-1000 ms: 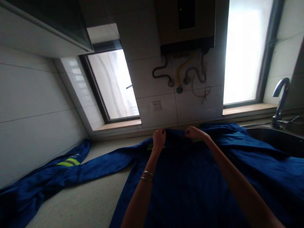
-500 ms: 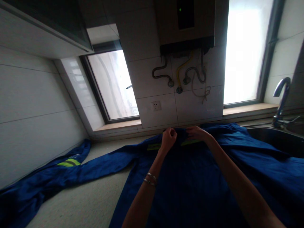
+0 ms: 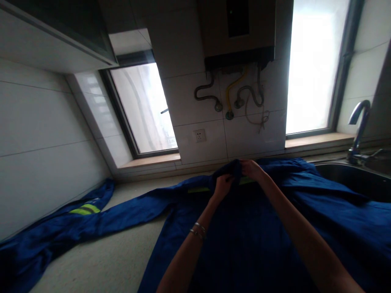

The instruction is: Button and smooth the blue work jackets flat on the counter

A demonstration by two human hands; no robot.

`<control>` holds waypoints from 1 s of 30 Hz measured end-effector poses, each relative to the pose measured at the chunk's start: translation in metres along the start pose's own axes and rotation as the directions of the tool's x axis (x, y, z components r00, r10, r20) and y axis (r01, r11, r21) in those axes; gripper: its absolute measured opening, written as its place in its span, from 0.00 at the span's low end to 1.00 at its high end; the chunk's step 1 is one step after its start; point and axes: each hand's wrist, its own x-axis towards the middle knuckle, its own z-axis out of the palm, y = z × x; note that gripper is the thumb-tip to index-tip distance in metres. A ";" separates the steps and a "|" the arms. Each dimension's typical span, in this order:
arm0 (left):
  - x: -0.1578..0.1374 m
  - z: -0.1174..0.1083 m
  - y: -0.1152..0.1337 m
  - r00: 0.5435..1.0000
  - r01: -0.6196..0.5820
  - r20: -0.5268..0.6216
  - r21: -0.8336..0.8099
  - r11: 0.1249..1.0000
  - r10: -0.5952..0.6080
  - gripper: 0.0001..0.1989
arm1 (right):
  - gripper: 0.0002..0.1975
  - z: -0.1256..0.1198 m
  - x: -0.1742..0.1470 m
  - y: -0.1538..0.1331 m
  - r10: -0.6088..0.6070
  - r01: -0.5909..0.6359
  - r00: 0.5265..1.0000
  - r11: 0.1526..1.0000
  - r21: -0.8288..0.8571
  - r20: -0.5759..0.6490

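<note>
A dark blue work jacket [image 3: 241,232] with yellow-green reflective strips lies spread over the countertop, one sleeve [image 3: 131,211] reaching out to the left. My left hand [image 3: 222,186], below a wrist with silver bangles, is closed on the cloth near the collar. Just right of it, my right hand [image 3: 251,169] pinches the raised collar fabric, its fingertips partly hidden behind the cloth. Between the two hands the collar [image 3: 233,167] stands up in a fold.
At the right, a dark sink [image 3: 345,179] with a chrome faucet [image 3: 360,122] borders the jacket. A water heater [image 3: 238,32] with pipes hangs on the tiled wall above a socket [image 3: 200,135]. Upper left is a cabinet [image 3: 58,44]. Bare countertop [image 3: 100,264] shows at the left.
My left hand has moved slightly right and down, closer to my right hand. The collar cloth between them is now lifted higher and bunched.
</note>
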 end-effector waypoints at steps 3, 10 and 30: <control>-0.002 0.004 -0.001 0.998 0.018 -0.069 0.075 0.997 -0.013 0.08 | 0.20 0.004 0.003 0.002 0.060 -0.051 0.997 0.984 0.171 -0.048; -0.009 0.017 -0.002 0.997 -0.006 -0.074 0.171 0.985 0.019 0.08 | 0.24 0.013 -0.006 -0.017 -0.148 0.082 0.959 0.961 -0.264 -0.240; 0.002 -0.058 0.032 0.992 0.077 0.044 0.544 0.836 -0.120 0.16 | 0.19 0.016 -0.025 -0.076 -0.236 0.021 0.971 0.218 -0.976 -0.032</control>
